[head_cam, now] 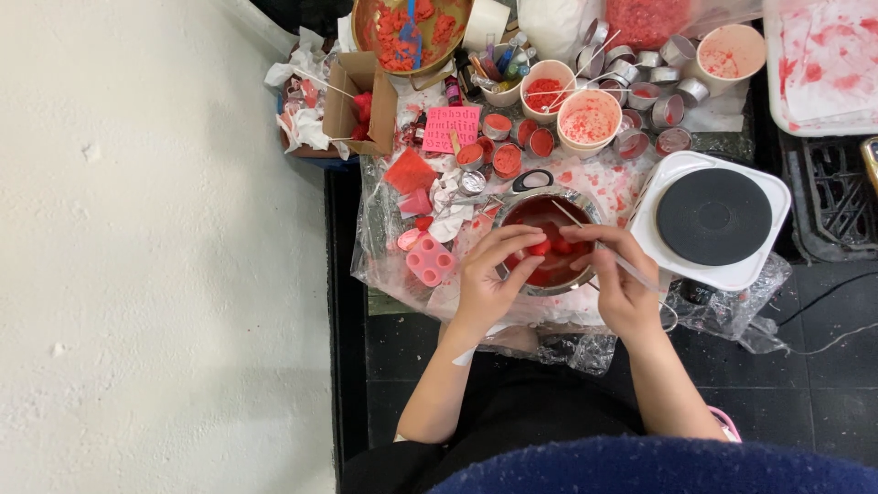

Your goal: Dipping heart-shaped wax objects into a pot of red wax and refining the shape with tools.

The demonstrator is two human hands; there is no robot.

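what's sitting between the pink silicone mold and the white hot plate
In the head view, a metal pot of red liquid lies between the pink mold and the hot plate, with both hands over it, left hand and right hand.

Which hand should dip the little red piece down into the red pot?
Probably the left hand: its fingertips already pinch the red piece right above the metal pot. The right hand is busy holding a thin white stick.

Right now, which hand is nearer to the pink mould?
Left. The left hand sits just right of the pink mould, while the right hand is across the metal bowl, by the hot plate.
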